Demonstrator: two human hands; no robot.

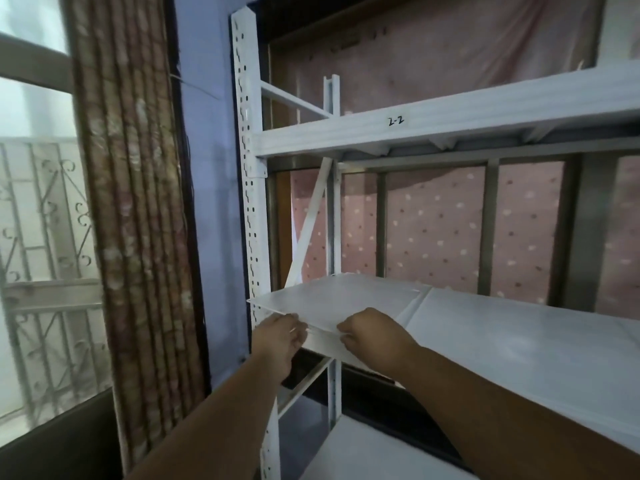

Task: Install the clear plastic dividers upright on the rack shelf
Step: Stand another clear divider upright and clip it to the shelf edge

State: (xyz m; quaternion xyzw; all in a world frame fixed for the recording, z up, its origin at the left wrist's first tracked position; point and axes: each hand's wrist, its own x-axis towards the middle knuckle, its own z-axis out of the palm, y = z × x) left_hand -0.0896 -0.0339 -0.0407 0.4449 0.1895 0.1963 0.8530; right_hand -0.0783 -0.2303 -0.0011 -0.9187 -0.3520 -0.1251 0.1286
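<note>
Now gripping a clear plastic divider [332, 299] at its near edge with both hands – left hand [277, 336] pinching close to the near-left corner, fingers curled shut on the thin edge; right hand [372, 336] clamping the same edge a little further right, fingers likewise closed on the sheet. Lying nearly flat rather than standing upright, with the far part resting over the left end of the middle rack shelf [519, 327] and the near-left corner jutting out past the front upright post [247, 174]. Showing the shelf seam through the translucent sheet near its right edge. Reaching in from the bottom of the view with both bare forearms, wrists just in front of the shelf's front lip. Sitting above, an upper shelf beam [450, 123] with a handwritten "2-2" label [396, 121] stuck on its front face. Running behind the divider's far edge, a diagonal white brace [310, 223] and the rear post [332, 202]. Hanging behind the rack, a pink dotted cloth [433, 226] covering a barred frame. Hanging to the left, a brown patterned curtain [138, 202] beside a window with a white scrollwork grille [41, 237] – well apart from the hands.
</note>
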